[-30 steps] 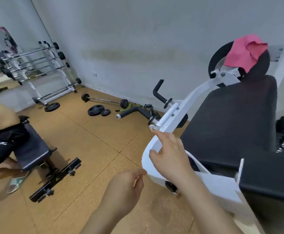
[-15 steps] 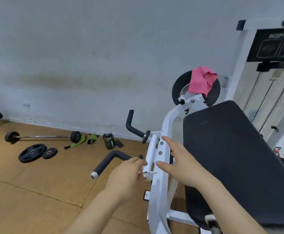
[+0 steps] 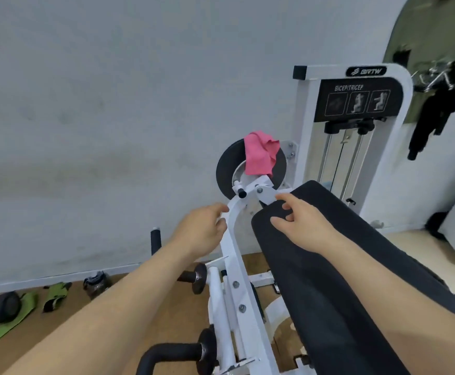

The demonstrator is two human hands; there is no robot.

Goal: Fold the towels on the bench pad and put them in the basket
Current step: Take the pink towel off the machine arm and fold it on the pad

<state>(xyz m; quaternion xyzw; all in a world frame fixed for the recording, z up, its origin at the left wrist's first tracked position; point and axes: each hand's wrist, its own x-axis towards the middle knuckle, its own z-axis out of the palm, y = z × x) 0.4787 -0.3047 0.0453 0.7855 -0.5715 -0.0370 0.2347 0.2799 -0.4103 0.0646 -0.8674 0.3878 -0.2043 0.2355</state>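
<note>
A crumpled pink towel (image 3: 260,154) hangs over the black round wheel (image 3: 225,169) at the top of the white machine arm (image 3: 234,239). The long black bench pad (image 3: 329,280) slopes down to the right beneath it. My left hand (image 3: 202,231) is stretched out just left of the white arm, fingers loosely curled, holding nothing. My right hand (image 3: 299,223) hovers over the pad's upper end with fingers apart, empty. Both hands are below the towel and not touching it. No basket is in view.
A white weight stack tower (image 3: 353,125) labelled biceps/triceps stands behind the pad. Black handles (image 3: 167,353) stick out of the frame low down. On the cork floor at left lie green straps (image 3: 21,312), a dark bottle (image 3: 96,282) and a barbell end (image 3: 4,307).
Both hands have risen along the white arm toward the pink towel. The view has tilted up and closer to the machine, bringing the weight stack tower into sight.
</note>
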